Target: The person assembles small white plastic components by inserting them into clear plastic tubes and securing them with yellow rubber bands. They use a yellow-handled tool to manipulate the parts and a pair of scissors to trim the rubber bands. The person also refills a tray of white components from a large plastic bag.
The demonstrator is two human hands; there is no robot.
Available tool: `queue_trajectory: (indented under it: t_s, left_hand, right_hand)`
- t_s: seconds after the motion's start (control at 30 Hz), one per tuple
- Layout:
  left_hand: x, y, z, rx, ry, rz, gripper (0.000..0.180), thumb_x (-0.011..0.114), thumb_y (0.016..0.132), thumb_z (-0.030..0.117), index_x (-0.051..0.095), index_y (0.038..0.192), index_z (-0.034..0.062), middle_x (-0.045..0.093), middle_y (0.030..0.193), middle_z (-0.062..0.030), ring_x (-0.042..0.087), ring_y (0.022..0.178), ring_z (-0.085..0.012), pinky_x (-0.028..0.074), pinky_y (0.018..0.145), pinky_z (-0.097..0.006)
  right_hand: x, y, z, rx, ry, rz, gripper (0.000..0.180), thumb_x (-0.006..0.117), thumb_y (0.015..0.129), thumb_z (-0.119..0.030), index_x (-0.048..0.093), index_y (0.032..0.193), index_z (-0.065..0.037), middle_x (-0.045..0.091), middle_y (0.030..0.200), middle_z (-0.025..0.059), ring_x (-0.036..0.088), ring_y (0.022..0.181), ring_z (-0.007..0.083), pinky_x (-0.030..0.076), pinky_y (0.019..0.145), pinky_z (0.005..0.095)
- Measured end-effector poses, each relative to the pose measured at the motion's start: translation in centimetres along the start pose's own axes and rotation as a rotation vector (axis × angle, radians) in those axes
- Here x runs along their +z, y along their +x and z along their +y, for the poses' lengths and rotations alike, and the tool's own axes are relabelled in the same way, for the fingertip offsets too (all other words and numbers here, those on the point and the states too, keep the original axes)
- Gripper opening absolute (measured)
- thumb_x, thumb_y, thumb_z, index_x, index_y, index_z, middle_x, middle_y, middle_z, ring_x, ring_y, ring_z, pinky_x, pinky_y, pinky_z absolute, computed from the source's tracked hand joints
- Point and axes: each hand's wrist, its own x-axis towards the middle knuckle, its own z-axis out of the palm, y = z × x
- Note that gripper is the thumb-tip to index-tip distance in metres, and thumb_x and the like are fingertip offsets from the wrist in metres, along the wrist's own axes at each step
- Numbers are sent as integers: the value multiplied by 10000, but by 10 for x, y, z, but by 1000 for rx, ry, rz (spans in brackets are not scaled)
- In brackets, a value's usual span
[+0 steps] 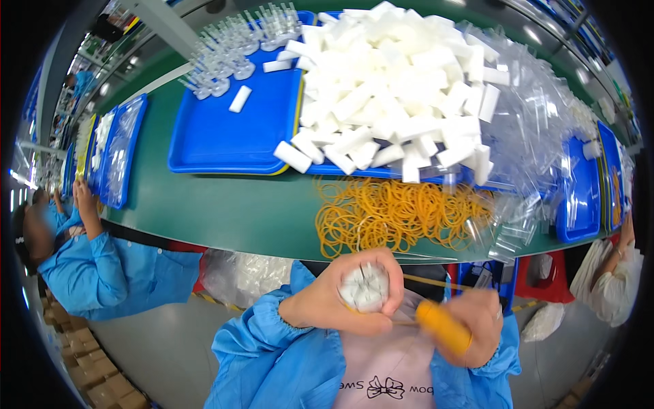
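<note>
My left hand (351,293) is wrapped round a bundle of white and clear pieces (364,287), its round end facing up and split by dark lines. An orange-yellow rubber band (436,281) is stretched from the bundle across to my right hand (480,320), whose fingers are closed on it. At the right hand is a thick orange cylinder shape (443,327), smeared by motion; whether it is held or worn on a finger I cannot make out. Just beyond both hands, a heap of rubber bands (395,215) lies along the table's near edge.
Past the bands rises a big pile of white foam blocks (402,82), with clear plastic tubes (524,116) to its right. A blue tray (231,140) at left holds clear stemmed pieces (231,54). Co-workers sit at left (102,273) and right (613,279) along the green table (225,211).
</note>
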Motion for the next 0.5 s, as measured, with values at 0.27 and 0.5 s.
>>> queue_trajectory:
  t_s: [0.27,0.5]
  left_hand:
    - [-4,10,-20,116,-567,57,426,749,761,187,477,1073,88,542,819,-21,533,739,-149,451,640,-290]
    - [8,11,-10,541,1261,266,809,626,600,-14,372,1369,5,568,858,-125,523,680,-250,457,641,-357]
  right_hand:
    - [6,-5,15,325,1714,62,212,651,818,-70,611,983,58,615,976,219,629,929,363,531,748,510]
    - [17,17,27,814,1778,-123,588,573,788,90,413,1335,-56,427,1310,175,628,877,311,585,622,314]
